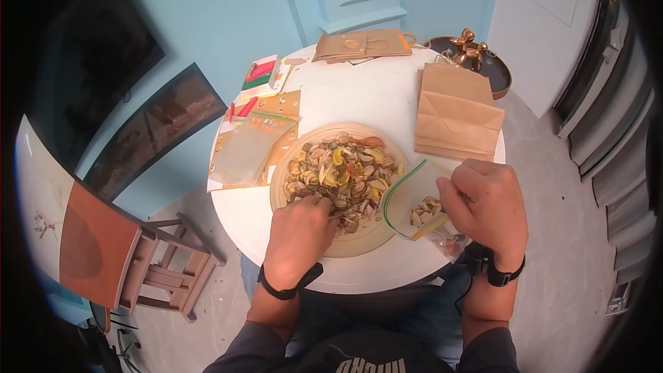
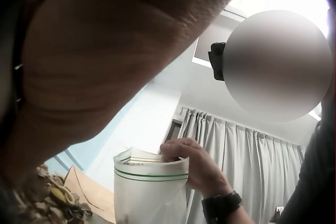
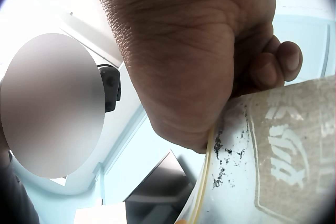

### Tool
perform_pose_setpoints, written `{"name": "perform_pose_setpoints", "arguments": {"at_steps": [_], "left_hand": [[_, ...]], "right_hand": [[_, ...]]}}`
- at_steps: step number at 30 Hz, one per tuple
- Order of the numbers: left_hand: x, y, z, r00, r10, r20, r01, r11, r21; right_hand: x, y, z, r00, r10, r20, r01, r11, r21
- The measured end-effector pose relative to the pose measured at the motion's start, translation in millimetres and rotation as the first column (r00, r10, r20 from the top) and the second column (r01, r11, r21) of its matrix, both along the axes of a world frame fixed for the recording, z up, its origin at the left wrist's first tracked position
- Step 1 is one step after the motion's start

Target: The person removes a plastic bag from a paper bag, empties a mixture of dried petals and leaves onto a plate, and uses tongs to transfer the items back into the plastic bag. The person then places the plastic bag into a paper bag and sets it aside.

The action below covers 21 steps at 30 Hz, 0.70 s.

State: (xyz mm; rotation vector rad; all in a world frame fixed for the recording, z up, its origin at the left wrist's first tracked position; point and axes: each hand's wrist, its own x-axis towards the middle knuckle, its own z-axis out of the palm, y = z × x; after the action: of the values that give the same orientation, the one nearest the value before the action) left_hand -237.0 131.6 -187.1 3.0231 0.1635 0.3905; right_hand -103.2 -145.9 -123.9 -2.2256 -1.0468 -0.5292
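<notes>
A round tan tray (image 1: 278,183) on the table holds a heap of mixed dried pieces (image 1: 356,183), tan, yellow and reddish brown. My left hand (image 1: 295,235) reaches down at the heap's near left side. Its fingertips are hidden among the pieces, so I cannot tell whether they pinch any. My right hand (image 1: 492,200) grips the rim of a clear zip bag (image 2: 149,198) beside the tray. The bag's mouth, edged with green and yellow strips, gapes toward the tray, and some dried pieces (image 1: 426,211) lie inside. In the right wrist view, the bag's side shows a printed brown panel (image 3: 294,150).
Brown paper bags (image 1: 459,114) lie at the right of the round white table (image 1: 345,90), more paper bags (image 1: 362,45) at the back. Another zip bag (image 1: 250,148) rests on a cardboard sheet at the left. A stool (image 1: 176,262) stands at the left.
</notes>
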Motion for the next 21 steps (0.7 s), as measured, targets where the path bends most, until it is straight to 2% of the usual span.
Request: {"name": "perform_pose_setpoints", "arguments": {"at_steps": [12,21], "left_hand": [[-11.4,2.5,6.2,1.0,-0.002,0.005,0.002,1.0,0.016],[-29.8,10.3,38.1,0.984,0.086,0.155,-0.065,0.988,-0.138]], "right_hand": [[0.5,-0.1,0.6,1.0,-0.007,0.006,0.007,1.0,-0.006],[-0.7,6.1,-3.5,0.999,0.032,0.018,-0.032,0.999,-0.012]]}}
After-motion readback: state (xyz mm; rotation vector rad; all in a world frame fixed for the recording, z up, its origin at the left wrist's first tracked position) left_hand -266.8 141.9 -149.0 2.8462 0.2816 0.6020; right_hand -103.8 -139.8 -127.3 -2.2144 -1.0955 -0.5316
